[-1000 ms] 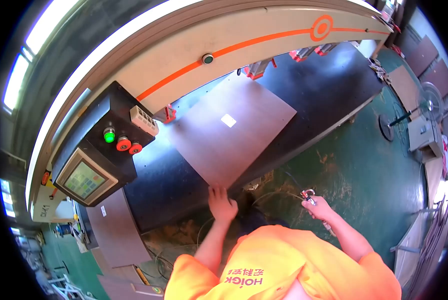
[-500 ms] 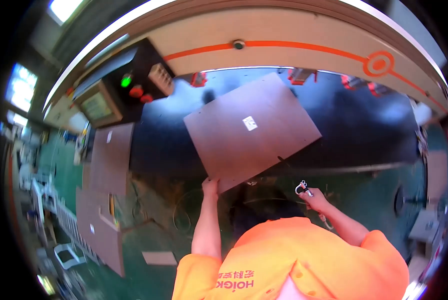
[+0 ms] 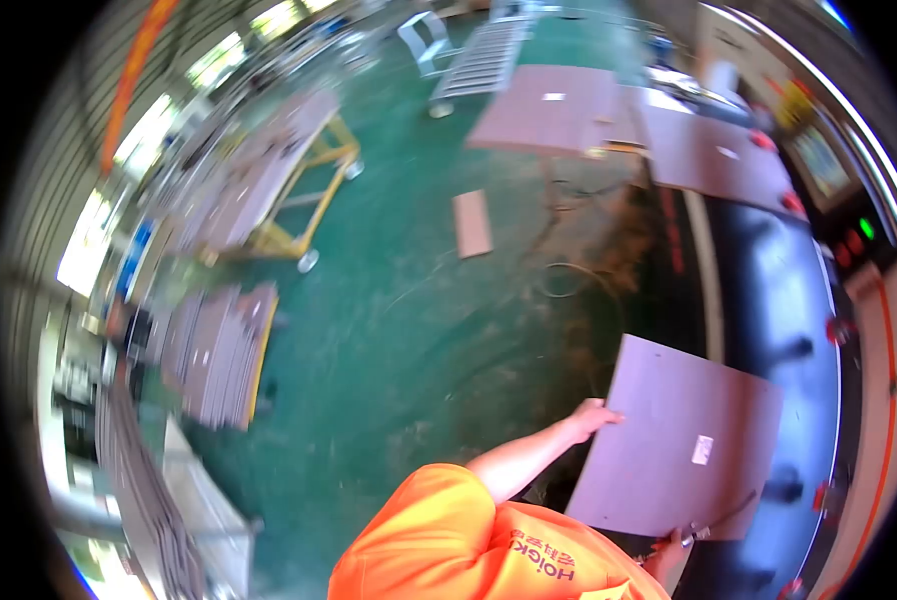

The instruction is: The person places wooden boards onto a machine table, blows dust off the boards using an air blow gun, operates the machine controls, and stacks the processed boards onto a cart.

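A flat brownish panel [image 3: 669, 430] with a white label lies partly over the black machine table [image 3: 769, 290] at the lower right. My left hand [image 3: 594, 418] grips the panel's near edge, fingers on its upper face. Close to the panel's lower edge, my right hand [image 3: 674, 550] is closed around a metal air gun [image 3: 699, 532] with a hose, whose tip lies over the panel.
Another labelled panel [image 3: 714, 155] rests at the table's far end, beside a panel on a stand [image 3: 554, 110]. A yellow-framed cart [image 3: 309, 200] and stacked panels [image 3: 219, 350] stand left. A small board [image 3: 473, 224] lies on the green floor.
The view has swung left, away from the machine front. The panel has come off the table's middle towards me, held by my left hand. My right hand with the air gun is now beside it.
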Demonstrator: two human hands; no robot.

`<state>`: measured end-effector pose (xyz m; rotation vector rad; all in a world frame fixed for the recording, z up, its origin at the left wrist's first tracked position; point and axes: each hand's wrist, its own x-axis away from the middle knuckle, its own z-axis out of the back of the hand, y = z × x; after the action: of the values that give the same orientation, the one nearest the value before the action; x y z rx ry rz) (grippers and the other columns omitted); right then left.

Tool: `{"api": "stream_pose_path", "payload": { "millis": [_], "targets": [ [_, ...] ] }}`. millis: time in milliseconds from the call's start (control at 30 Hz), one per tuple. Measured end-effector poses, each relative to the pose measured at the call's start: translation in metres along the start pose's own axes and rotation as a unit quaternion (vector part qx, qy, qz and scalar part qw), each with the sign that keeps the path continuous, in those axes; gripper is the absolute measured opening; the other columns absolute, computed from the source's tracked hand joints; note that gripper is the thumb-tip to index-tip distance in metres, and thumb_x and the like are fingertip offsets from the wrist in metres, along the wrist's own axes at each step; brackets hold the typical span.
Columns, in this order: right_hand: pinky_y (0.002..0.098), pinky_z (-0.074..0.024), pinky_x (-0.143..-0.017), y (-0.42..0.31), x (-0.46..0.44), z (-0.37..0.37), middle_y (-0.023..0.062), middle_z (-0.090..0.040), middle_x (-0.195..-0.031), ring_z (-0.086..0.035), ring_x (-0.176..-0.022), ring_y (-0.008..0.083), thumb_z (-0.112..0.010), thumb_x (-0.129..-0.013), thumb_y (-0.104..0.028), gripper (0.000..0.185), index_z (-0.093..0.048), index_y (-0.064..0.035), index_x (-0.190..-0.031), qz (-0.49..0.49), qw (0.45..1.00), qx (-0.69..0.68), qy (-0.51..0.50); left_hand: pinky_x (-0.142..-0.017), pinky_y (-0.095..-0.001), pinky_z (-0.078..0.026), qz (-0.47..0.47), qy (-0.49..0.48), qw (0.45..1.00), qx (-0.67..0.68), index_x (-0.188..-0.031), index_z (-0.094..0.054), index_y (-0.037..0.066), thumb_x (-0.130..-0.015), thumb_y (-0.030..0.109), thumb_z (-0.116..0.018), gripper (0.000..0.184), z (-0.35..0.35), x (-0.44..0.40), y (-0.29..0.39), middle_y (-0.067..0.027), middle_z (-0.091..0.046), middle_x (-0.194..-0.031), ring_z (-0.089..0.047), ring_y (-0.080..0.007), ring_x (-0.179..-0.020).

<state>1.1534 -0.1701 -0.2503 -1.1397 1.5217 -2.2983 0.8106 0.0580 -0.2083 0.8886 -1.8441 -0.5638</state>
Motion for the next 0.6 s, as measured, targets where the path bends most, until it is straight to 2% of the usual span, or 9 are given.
{"api": "stream_pose_path", "payload": {
  "millis": [33, 100, 233, 300, 367, 400, 433, 533, 600],
  "targets": [
    [0.026, -0.0341, -0.036, -0.007, -0.004, 0.006, 0.0035, -0.056, -0.065, -0.045, -0.043, 0.0119, -0.058, -0.091, -0.014, 0.013, -0.059, -0.0033, -0.098, -0.029, 0.999, -0.01, -0.045, -0.08, -0.0326, -0.053, -0.037, -0.01, 0.999, -0.012, -0.103, -0.066, -0.004, -0.073, 0.013, -0.076, 0.035, 0.005, 0.024, 0.011, -0.0116, -0.069, -0.097, -0.066, -0.0203, -0.087],
    [0.0314, -0.0512, -0.06, -0.032, 0.013, -0.005, 0.0039, -0.06, -0.069, -0.061, -0.062, 0.0167, -0.054, -0.094, -0.023, 0.019, -0.059, -0.0049, -0.091, 0.013, 0.982, -0.027, -0.189, -0.082, -0.0302, -0.05, -0.105, 0.007, 0.994, -0.007, -0.103, -0.067, -0.002, -0.071, 0.012, -0.074, 0.036, 0.018, 0.082, 0.039, -0.0087, -0.069, -0.097, -0.065, -0.0178, -0.086],
    [0.0345, -0.0513, -0.079, -0.078, 0.091, -0.116, 0.0063, -0.064, -0.085, -0.064, -0.082, 0.0214, -0.05, -0.095, -0.026, 0.027, -0.059, -0.0015, -0.102, -0.006, 0.956, -0.044, -0.291, -0.083, -0.0298, -0.049, -0.191, 0.068, 0.977, 0.058, -0.104, -0.065, -0.003, -0.075, 0.011, -0.07, 0.032, 0.095, 0.206, 0.077, -0.0092, -0.067, -0.097, -0.062, -0.0162, -0.088],
    [0.0331, -0.0512, -0.061, -0.081, 0.139, -0.18, 0.0066, -0.063, -0.08, -0.063, -0.07, 0.0196, -0.056, -0.092, -0.018, 0.021, -0.059, 0.0018, -0.099, -0.008, 0.948, -0.069, -0.311, -0.08, -0.0298, -0.049, -0.229, 0.146, 0.96, 0.07, -0.1, -0.065, -0.003, -0.076, 0.013, -0.07, 0.029, 0.148, 0.264, 0.075, -0.0093, -0.067, -0.094, -0.062, -0.0157, -0.084],
    [0.0337, -0.0522, -0.061, -0.057, 0.176, -0.243, 0.0066, -0.063, -0.08, -0.063, -0.069, 0.0194, -0.056, -0.091, -0.016, 0.019, -0.058, 0.002, -0.098, 0.031, 0.931, -0.029, -0.363, -0.076, -0.0299, -0.05, -0.248, 0.237, 0.937, 0.065, -0.097, -0.065, -0.004, -0.077, 0.014, -0.07, 0.028, 0.209, 0.329, 0.069, -0.0095, -0.067, -0.09, -0.063, -0.0155, -0.08],
    [0.0336, -0.0533, -0.063, -0.056, 0.22, -0.268, 0.0062, -0.063, -0.081, -0.063, -0.069, 0.019, -0.057, -0.091, -0.014, 0.019, -0.058, 0.0025, -0.101, 0.022, 0.894, 0.019, -0.448, -0.076, -0.03, -0.05, -0.267, 0.279, 0.919, 0.086, -0.097, -0.065, -0.004, -0.077, 0.014, -0.07, 0.028, 0.236, 0.366, 0.064, -0.0092, -0.067, -0.089, -0.063, -0.0156, -0.08],
    [0.0325, -0.0538, -0.065, -0.044, 0.271, -0.295, 0.0064, -0.063, -0.083, -0.064, -0.072, 0.0184, -0.057, -0.09, -0.012, 0.021, -0.057, 0.003, -0.104, 0.042, 0.902, 0.004, -0.43, -0.076, -0.0302, -0.05, -0.285, 0.319, 0.898, 0.107, -0.097, -0.064, -0.004, -0.077, 0.014, -0.07, 0.028, 0.262, 0.405, 0.058, -0.009, -0.066, -0.088, -0.063, -0.0158, -0.079],
    [0.0369, -0.0508, -0.082, 0.004, 0.373, -0.374, 0.0065, -0.061, -0.105, -0.06, -0.094, 0.0212, -0.057, -0.089, -0.008, 0.03, -0.057, -0.0026, -0.119, 0.027, 0.857, 0.032, -0.514, -0.073, -0.0338, -0.05, -0.39, 0.361, 0.819, 0.215, -0.103, -0.061, -0.004, -0.077, 0.014, -0.07, 0.032, 0.309, 0.527, 0.052, -0.0081, -0.065, -0.091, -0.061, -0.0157, -0.084],
    [0.0357, -0.0506, -0.083, 0.017, 0.466, -0.418, 0.0077, -0.061, -0.106, -0.06, -0.094, 0.022, -0.06, -0.087, -0.006, 0.036, -0.055, -0.0016, -0.123, -0.017, 0.803, 0.026, -0.596, -0.073, -0.0346, -0.05, -0.347, 0.339, 0.832, 0.269, -0.101, -0.062, -0.003, -0.077, 0.011, -0.068, 0.028, 0.331, 0.579, 0.043, -0.0082, -0.065, -0.092, -0.061, -0.0165, -0.085]
  ]
}}
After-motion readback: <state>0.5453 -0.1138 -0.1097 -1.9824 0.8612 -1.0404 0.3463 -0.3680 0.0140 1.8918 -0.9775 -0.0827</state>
